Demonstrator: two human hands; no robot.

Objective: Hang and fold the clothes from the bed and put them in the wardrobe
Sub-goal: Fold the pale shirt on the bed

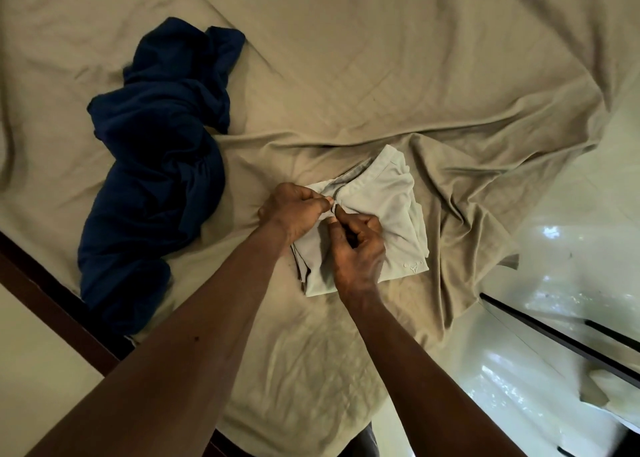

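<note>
A folded pale grey-green garment (pixel 391 197) lies on the bed near its front corner, a small logo at its lower right. My left hand (pixel 294 211) pinches the garment's cloth at its left edge. My right hand (pixel 356 249) lies over the garment's middle, and its thumb and fingers pinch a fold of cloth right beside the left hand's fingertips. A crumpled dark blue garment (pixel 156 166) lies in a heap on the bed to the left, apart from both hands.
A wrinkled beige bedsheet (pixel 346 69) covers the bed and hangs bunched over its right corner. The dark wooden bed frame (pixel 45 294) runs along the lower left. Glossy pale floor tiles (pixel 561 318) with dark strips lie to the right.
</note>
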